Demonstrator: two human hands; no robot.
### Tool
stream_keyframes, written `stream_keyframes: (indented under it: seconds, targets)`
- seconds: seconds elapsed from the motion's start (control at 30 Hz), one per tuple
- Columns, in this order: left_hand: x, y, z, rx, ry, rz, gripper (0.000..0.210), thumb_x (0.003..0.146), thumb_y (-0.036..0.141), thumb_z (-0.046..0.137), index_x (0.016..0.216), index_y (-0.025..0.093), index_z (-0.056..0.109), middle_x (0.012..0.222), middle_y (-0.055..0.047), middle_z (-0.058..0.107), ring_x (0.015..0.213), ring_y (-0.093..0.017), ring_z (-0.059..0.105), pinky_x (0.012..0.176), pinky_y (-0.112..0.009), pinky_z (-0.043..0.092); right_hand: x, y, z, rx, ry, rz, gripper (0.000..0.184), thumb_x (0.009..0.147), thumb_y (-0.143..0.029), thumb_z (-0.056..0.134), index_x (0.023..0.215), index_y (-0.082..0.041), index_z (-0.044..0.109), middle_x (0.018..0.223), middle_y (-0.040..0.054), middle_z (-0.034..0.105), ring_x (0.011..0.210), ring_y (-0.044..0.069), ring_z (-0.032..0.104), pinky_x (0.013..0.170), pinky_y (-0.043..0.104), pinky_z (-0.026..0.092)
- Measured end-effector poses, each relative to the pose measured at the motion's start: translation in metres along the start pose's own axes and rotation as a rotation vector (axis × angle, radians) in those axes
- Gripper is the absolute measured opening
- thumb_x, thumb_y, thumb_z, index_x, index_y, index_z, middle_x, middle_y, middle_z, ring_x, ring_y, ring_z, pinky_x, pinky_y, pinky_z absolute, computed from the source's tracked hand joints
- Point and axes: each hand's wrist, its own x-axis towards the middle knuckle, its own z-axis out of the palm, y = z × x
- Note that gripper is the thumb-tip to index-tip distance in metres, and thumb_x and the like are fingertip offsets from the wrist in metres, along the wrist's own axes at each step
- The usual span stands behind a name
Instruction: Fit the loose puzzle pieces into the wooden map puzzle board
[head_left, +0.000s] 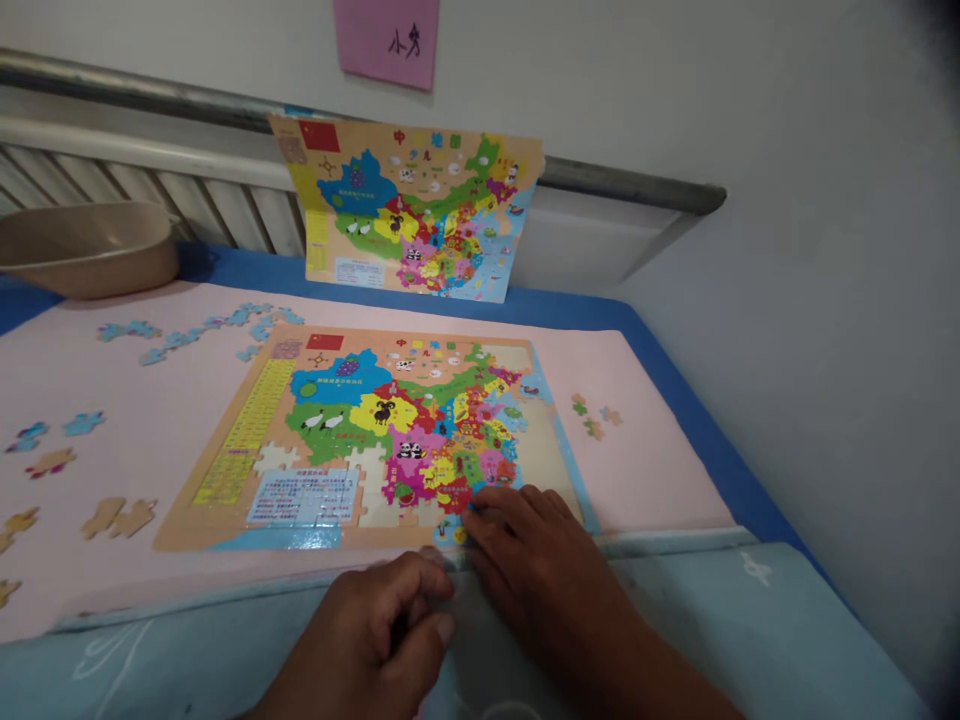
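Note:
A jigsaw puzzle of a map of China (300,440) lies flat in its frame, with pale gaps along the lower part and the right side. My right hand (532,545) reaches over its lower edge, with the fingertips pressed down on a small blue puzzle piece (475,497), mostly hidden beneath them. Just left of those fingertips sits a piece with a palm tree (444,531) at the bottom edge. My left hand (382,625) rests by the near edge of the puzzle, fingers curled and thumb close to the index finger. Nothing shows in it.
Behind the puzzle, a printed map sheet (420,215) leans upright against a rail (630,183). Loose blue pieces (202,330) lie at the back left, tan ones (120,517) at the left, and several green pieces (589,420) at the right. A beige basin (90,250) stands far left.

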Motion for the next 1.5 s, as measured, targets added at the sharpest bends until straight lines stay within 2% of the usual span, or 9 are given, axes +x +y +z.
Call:
stream_keyframes:
  seconds: [0.4,0.6,0.7,0.83,0.97,1.07,1.17,1.37,1.5]
  targets:
    - [0.000,0.000,0.002,0.057,0.005,0.019,0.012,0.088,0.029,0.050,0.085,0.020,0.056,0.060,0.006,0.044,0.056,-0.012,0.040,0.055,-0.025,0.030,0.000,-0.002,0.001,-0.004,0.036,0.000,0.017,0.089,-0.009,0.064,0.104,-0.017,0.066,0.112,0.0097,0.060,0.097,0.027,0.051,0.083,0.043,0.044]
    - [-0.002,-0.002,0.003,0.096,0.009,0.053,0.013,0.091,0.029,0.049,0.086,0.020,0.056,0.059,0.006,0.044,0.055,-0.012,0.042,0.055,-0.025,0.032,-0.003,-0.001,0.005,-0.019,0.013,-0.045,0.016,0.091,-0.006,0.059,0.103,-0.015,0.065,0.107,0.0101,0.060,0.100,0.026,0.051,0.091,0.043,0.044]
    - [-0.003,-0.007,0.003,0.267,0.077,0.227,0.013,0.094,0.025,0.046,0.093,0.021,0.058,0.067,0.002,0.056,0.061,-0.015,0.054,0.059,-0.026,0.039,-0.002,-0.001,0.004,-0.017,0.020,-0.052,0.017,0.091,-0.006,0.059,0.104,-0.016,0.065,0.108,0.0091,0.061,0.101,0.025,0.052,0.093,0.042,0.043]
    - [0.004,-0.012,0.005,0.707,0.230,0.545,0.023,0.096,0.018,0.038,0.108,0.020,0.057,0.091,-0.008,0.067,0.080,-0.025,0.064,0.068,-0.037,0.051,0.000,0.001,0.002,0.004,-0.020,-0.012,0.015,0.092,-0.012,0.064,0.106,-0.017,0.065,0.112,0.0077,0.062,0.101,0.026,0.052,0.092,0.043,0.043]
    - [0.018,-0.003,0.009,0.990,0.188,0.360,0.032,0.092,0.013,0.038,0.119,0.019,0.055,0.090,-0.010,0.068,0.077,-0.030,0.067,0.065,-0.046,0.056,-0.001,0.001,0.003,0.017,-0.012,0.003,0.021,0.091,-0.011,0.066,0.110,-0.018,0.065,0.112,0.0066,0.063,0.104,0.026,0.052,0.095,0.044,0.041]
    - [0.026,0.008,0.009,1.079,0.133,0.266,0.037,0.091,0.011,0.040,0.125,0.019,0.052,0.086,-0.008,0.069,0.073,-0.029,0.068,0.062,-0.041,0.056,-0.003,0.002,0.006,0.036,0.022,0.001,0.021,0.089,-0.007,0.065,0.108,-0.016,0.065,0.111,0.0068,0.063,0.101,0.026,0.052,0.093,0.043,0.041]
    - [0.030,0.014,0.009,1.142,0.103,0.279,0.036,0.089,0.011,0.043,0.123,0.017,0.052,0.082,-0.007,0.069,0.067,-0.027,0.068,0.060,-0.038,0.055,-0.004,0.004,0.009,0.053,0.051,-0.013,0.018,0.089,-0.005,0.062,0.104,-0.015,0.065,0.109,0.0068,0.063,0.098,0.025,0.052,0.092,0.042,0.040]
    - [0.034,0.011,0.011,1.198,0.055,0.299,0.040,0.086,0.006,0.041,0.124,0.014,0.052,0.085,-0.009,0.069,0.071,-0.030,0.068,0.059,-0.045,0.057,0.000,0.016,0.005,0.004,0.148,-0.001,0.023,0.090,-0.005,0.059,0.109,-0.016,0.065,0.117,0.0092,0.062,0.103,0.026,0.050,0.089,0.040,0.038]
    - [0.035,0.009,0.012,1.202,0.036,0.307,0.045,0.084,0.005,0.042,0.128,0.011,0.051,0.087,-0.012,0.069,0.075,-0.032,0.068,0.062,-0.048,0.059,0.004,0.023,-0.002,-0.092,0.093,0.037,0.025,0.091,-0.008,0.059,0.110,-0.021,0.067,0.125,0.0075,0.061,0.108,0.029,0.049,0.087,0.042,0.035]
